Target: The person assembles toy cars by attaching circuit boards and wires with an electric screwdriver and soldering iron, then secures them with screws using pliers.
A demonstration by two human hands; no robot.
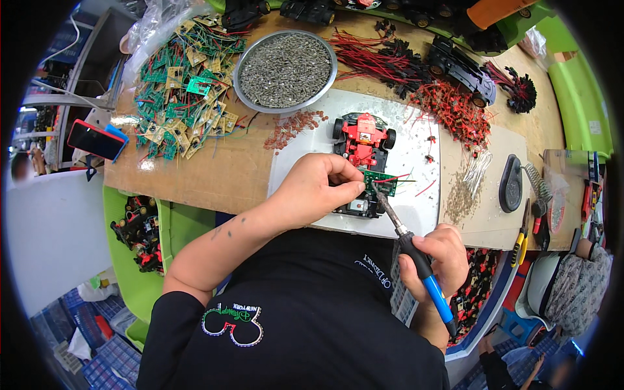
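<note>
My left hand (323, 188) pinches a small green circuit board (388, 184) by its left edge, over a toy car chassis. Thin red and dark wires stick out from the board to the right. Beneath it, the red and black toy car chassis (366, 133) lies on a white sheet (416, 208). In my right hand (439, 259) is a soldering iron (426, 276) with a black and blue handle. Its metal tip points up and left and meets the board, or nearly so; I cannot tell whether they touch.
A metal bowl (238, 78) of small metal parts stands at the back. Circuit boards (188, 84) are heaped left of it. Red-wired connectors (448, 110) and a grey car body (465, 75) lie right. Yellow-handled pliers (519, 247) sit at the right edge; a phone (96, 140) is far left.
</note>
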